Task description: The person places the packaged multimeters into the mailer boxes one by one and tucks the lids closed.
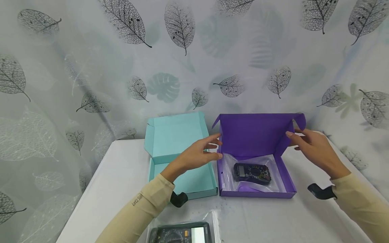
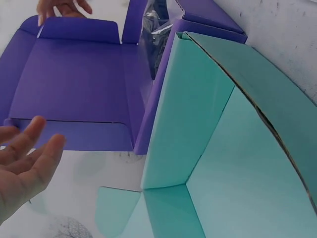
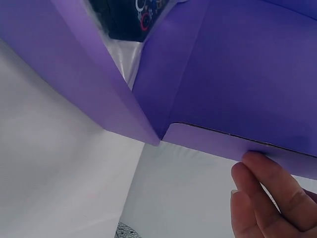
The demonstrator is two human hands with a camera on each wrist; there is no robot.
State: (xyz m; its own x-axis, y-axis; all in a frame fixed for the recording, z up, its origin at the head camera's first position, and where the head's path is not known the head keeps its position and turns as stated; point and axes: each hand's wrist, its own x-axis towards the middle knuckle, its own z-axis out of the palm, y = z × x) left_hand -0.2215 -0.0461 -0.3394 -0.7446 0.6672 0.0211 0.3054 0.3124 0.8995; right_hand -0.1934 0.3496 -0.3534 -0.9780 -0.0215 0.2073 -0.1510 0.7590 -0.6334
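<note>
A purple cardboard box (image 1: 256, 195) stands with its lid raised. Inside it lies a black digital multimeter (image 1: 252, 173) on a clear plastic bag (image 1: 276, 168). My left hand (image 1: 196, 153) is at the lid's left side flap, fingers spread and nearly straight; in the left wrist view its fingertips (image 2: 37, 124) overlap that flap. My right hand (image 1: 314, 150) touches the lid's right side flap (image 1: 285, 141) with extended fingers. In the right wrist view its fingertips (image 3: 252, 157) rest at the flap's edge, and the multimeter (image 3: 136, 17) shows partly behind the box wall.
Left of the purple box stands an open turquoise box (image 1: 200, 194), its lid leaning back. A second multimeter (image 1: 179, 233) in a clear bag lies at the front, cut off by the frame. A leaf-patterned curtain (image 1: 188, 67) hangs behind the white table (image 1: 100, 195).
</note>
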